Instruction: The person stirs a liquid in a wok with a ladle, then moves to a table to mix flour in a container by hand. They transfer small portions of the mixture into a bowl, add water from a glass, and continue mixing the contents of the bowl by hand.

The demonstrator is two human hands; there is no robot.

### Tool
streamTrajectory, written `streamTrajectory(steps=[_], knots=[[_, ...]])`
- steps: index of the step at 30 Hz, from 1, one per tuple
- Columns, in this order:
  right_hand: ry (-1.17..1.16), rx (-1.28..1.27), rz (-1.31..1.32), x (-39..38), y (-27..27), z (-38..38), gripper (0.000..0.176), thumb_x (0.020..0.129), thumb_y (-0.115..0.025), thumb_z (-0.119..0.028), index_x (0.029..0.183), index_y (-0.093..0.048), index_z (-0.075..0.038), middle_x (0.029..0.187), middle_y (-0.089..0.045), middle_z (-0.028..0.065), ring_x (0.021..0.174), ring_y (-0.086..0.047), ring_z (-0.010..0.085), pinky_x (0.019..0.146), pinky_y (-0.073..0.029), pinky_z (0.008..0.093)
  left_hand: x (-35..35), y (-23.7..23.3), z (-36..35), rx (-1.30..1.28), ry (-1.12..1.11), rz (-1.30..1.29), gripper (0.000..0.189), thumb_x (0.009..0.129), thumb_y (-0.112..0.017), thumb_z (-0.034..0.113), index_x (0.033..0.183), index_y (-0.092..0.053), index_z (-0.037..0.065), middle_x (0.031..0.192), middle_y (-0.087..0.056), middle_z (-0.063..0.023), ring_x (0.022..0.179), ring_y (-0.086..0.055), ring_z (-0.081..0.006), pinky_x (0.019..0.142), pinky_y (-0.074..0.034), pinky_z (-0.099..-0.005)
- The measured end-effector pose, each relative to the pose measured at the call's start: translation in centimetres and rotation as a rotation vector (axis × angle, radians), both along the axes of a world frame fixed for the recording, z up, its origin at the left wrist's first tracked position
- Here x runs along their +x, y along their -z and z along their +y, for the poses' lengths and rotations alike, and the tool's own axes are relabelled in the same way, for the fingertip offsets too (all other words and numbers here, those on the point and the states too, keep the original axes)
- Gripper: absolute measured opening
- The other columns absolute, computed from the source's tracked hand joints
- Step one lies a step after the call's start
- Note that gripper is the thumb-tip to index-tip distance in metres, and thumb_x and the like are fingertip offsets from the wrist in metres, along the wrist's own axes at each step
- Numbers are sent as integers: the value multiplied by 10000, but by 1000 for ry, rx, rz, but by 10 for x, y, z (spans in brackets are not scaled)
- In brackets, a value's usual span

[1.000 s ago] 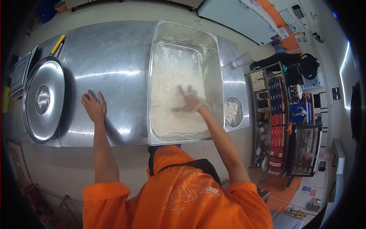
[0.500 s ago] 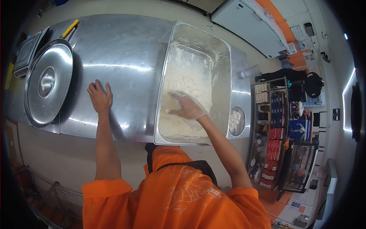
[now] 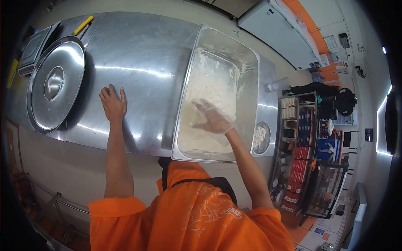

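Gloved right hand (image 3: 213,119), fingers spread, presses pale dough (image 3: 209,83) at steel pan's (image 3: 248,83) 6 o'clock end; left hand (image 3: 113,104) lies splayed flat on counter (image 3: 142,54) at pan's 9 o'clock, so the unheld pan could skid.

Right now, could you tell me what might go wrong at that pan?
The pan sits at the near edge of the table and the left hand rests on the table, not on it, so a push from the gloved right hand could slide it. The small bowl beside the pan, also near the edge, might get knocked.
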State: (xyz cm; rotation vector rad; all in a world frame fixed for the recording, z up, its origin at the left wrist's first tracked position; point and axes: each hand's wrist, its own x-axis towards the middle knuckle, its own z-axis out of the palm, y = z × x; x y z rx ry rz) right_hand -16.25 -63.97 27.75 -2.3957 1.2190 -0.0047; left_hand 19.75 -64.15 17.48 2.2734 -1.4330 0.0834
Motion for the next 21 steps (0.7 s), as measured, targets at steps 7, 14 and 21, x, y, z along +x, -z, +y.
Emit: streamTrajectory(steps=[7, 14, 21], knots=[[-73, -143, 441, 27, 67, 52, 622, 822, -671, -329, 1330, -467, -32, 1398, -368, 336, 1285, -423, 421, 1007, -428, 406, -1, 1, -1, -10, 6, 11, 475, 934, -522, 361, 1234, -488, -5, 1144, -449, -180, 1097, -422, -335, 975, -379, -438], [55, 213, -92, -9, -7, 9, 389, 830, -626, -229, 1176, -578, -56, 1154, -586, 157, 1085, -551, 320, 961, -437, 393, -2, -1, 0, -31, -5, -19, 449, 926, -537, 341, 1212, -499, -3, 1118, -455, -168, 1065, -433, -321, 967, -387, -423], [141, -466, 452, -64, 113, 2, 238, 844, -557, -223, 1047, -600, -107, 996, -634, 108, 944, -600, 269, 850, -469, 349, -2, -2, 0, -37, 0, -9, 449, 925, -540, 338, 1205, -506, -11, 1122, -457, -177, 1074, -435, -328, 964, -388, -430]])
